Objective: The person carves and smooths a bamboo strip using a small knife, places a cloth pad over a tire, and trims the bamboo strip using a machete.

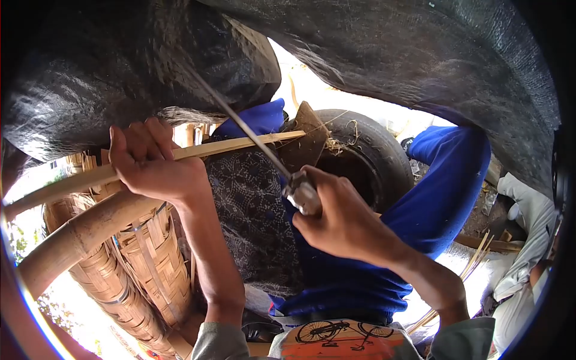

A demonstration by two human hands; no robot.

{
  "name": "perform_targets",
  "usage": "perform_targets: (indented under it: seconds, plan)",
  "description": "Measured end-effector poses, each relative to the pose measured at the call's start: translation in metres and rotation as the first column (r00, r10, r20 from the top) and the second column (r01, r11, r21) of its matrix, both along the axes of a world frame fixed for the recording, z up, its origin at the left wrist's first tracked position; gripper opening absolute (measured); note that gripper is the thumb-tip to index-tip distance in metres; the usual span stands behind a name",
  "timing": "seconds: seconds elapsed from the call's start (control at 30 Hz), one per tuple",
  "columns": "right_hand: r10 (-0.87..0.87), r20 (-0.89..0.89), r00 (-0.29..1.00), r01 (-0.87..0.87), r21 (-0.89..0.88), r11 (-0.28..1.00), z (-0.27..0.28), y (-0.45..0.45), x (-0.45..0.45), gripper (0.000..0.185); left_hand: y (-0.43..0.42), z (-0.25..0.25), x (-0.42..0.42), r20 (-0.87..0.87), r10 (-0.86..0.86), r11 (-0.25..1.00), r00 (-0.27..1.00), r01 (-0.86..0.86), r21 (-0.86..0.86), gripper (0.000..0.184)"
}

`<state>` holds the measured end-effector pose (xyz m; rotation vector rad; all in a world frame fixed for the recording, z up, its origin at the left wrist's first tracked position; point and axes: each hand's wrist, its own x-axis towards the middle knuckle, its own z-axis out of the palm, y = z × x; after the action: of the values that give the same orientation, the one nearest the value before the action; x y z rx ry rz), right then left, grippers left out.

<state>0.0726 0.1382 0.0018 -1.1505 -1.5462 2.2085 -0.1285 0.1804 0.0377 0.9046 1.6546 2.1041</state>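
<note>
The left hand (157,162) grips a bamboo strip (231,145), its tip near a tire (379,139); the right hand (342,216) clasps a long-bladed tool (246,130) by its handle (305,198), the blade (231,112) slanting across the strip; patterned cloth (249,231) lies beside blue trousers (447,180); a thick bamboo pole (84,236) crosses woven bamboo (153,264); dark sheeting (420,66) hangs above

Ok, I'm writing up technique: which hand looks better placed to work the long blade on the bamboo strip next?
Right, I'd judge: the right hand grips the handle of the long blade, which crosses the bamboo strip in view. The left hand is occupied holding the strip.
</note>
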Motion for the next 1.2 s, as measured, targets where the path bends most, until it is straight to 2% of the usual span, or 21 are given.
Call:
perform_targets:
  seconds: [0.07, 0.13, 0.2, 0.23, 0.33, 0.4, 0.43, 0.53, 0.57, 0.6, 0.63, 0.67, 0.8, 0.83, 0.87, 1.0, 1.07, 1.1, 1.13, 1.17, 1.2]
  plan:
    - [-0.052, -0.070, 0.996, 0.056, 0.054, 0.997, 0.000, -0.011, 0.000, 0.017, 0.001, -0.001, 0.000, 0.004, 0.002, 1.000, 1.000, -0.002, 0.001, 0.044]
    - [-0.069, -0.042, 0.997, 0.070, 0.034, 0.997, -0.033, -0.035, -0.003, 0.016, 0.000, 0.002, 0.000, 0.115, -0.005, 1.000, 0.993, 0.002, 0.025, 0.044]
    - [0.080, 0.264, 0.961, -0.016, -0.237, 0.971, -0.063, -0.042, 0.000, 0.015, -0.010, 0.002, -0.004, 0.053, -0.004, 1.000, 0.999, 0.004, 0.006, 0.044]
    - [0.057, 0.269, 0.962, 0.004, -0.220, 0.975, -0.066, -0.035, 0.006, 0.015, -0.006, -0.001, -0.006, -0.002, -0.012, 1.000, 1.000, 0.012, 0.002, 0.044]
    - [0.119, 0.290, 0.949, -0.011, -0.349, 0.937, -0.039, -0.020, 0.021, 0.014, -0.001, -0.001, -0.003, 0.027, 0.012, 1.000, 1.000, -0.012, 0.005, 0.045]
    - [0.014, 0.123, 0.992, -0.010, -0.029, 1.000, -0.021, -0.015, 0.019, 0.014, 0.001, 0.000, 0.004, 0.023, -0.034, 0.999, 0.999, 0.033, 0.016, 0.045]
    - [-0.072, 0.040, 0.997, 0.074, -0.060, 0.995, -0.013, -0.014, 0.015, 0.013, 0.003, -0.001, 0.004, 0.030, -0.039, 0.999, 0.999, 0.038, 0.032, 0.045]
    - [-0.100, -0.010, 0.995, 0.100, -0.001, 0.995, -0.012, -0.016, 0.008, 0.014, 0.002, -0.002, -0.001, 0.051, -0.044, 0.998, 0.998, 0.042, 0.047, 0.045]
    - [-0.090, 0.038, 0.995, 0.096, -0.208, 0.973, -0.020, -0.026, 0.003, 0.016, 0.000, -0.002, -0.005, 0.065, -0.043, 0.998, 0.997, 0.040, 0.047, 0.045]
    - [-0.089, 0.035, 0.995, 0.095, -0.215, 0.972, -0.041, -0.038, 0.001, 0.016, -0.003, -0.001, -0.006, 0.061, -0.042, 0.998, 0.997, 0.039, 0.039, 0.045]
    - [-0.039, 0.119, 0.992, 0.074, -0.306, 0.949, -0.067, -0.050, 0.002, 0.016, -0.005, -0.001, -0.007, 0.013, 0.002, 1.000, 1.000, -0.002, -0.003, 0.045]
    - [0.017, 0.199, 0.980, 0.062, -0.384, 0.921, -0.072, -0.045, 0.000, 0.016, -0.003, -0.001, -0.007, -0.036, 0.043, 0.999, 0.998, -0.044, -0.032, 0.044]
    - [0.020, 0.157, 0.987, 0.062, -0.499, 0.864, -0.062, -0.032, 0.002, 0.015, -0.009, 0.000, -0.013, -0.001, 0.051, 0.998, 0.999, -0.051, -0.029, 0.044]
    - [-0.042, 0.123, 0.991, 0.072, -0.246, 0.967, -0.053, -0.026, 0.000, 0.013, -0.004, 0.001, -0.008, -0.001, 0.039, 0.999, 0.999, -0.039, -0.022, 0.044]
    - [-0.086, 0.075, 0.993, 0.084, 0.023, 0.996, -0.042, -0.019, -0.002, 0.011, -0.001, 0.001, -0.005, -0.001, 0.033, 0.999, 0.999, -0.033, -0.016, 0.044]
    - [-0.132, 0.033, 0.991, 0.132, -0.003, 0.991, -0.021, -0.023, -0.014, 0.011, 0.004, -0.002, -0.008, -0.013, 0.027, 1.000, 1.000, -0.027, 0.004, 0.044]
    - [-0.133, 0.043, 0.990, 0.134, -0.019, 0.991, -0.062, -0.047, -0.013, 0.012, 0.005, -0.002, -0.008, -0.026, 0.056, 0.998, 0.998, -0.056, -0.018, 0.044]
    - [-0.115, 0.132, 0.985, 0.125, -0.070, 0.990, -0.094, -0.062, -0.007, 0.010, 0.005, -0.002, -0.007, -0.040, 0.083, 0.996, 0.996, -0.085, -0.037, 0.044]
    - [-0.095, 0.218, 0.971, 0.123, -0.117, 0.986, -0.110, -0.068, -0.003, 0.010, 0.003, 0.000, -0.008, -0.041, 0.077, 0.996, 0.996, -0.079, -0.032, 0.044]
    - [-0.109, 0.219, 0.970, 0.135, -0.108, 0.985, -0.106, -0.057, -0.002, 0.010, -0.001, 0.001, -0.009, -0.024, 0.090, 0.995, 0.996, -0.091, -0.035, 0.044]
    - [-0.052, 0.244, 0.968, 0.123, -0.285, 0.951, -0.097, -0.041, 0.003, 0.010, -0.004, 0.000, -0.009, -0.005, 0.112, 0.993, 0.994, -0.112, -0.043, 0.044]
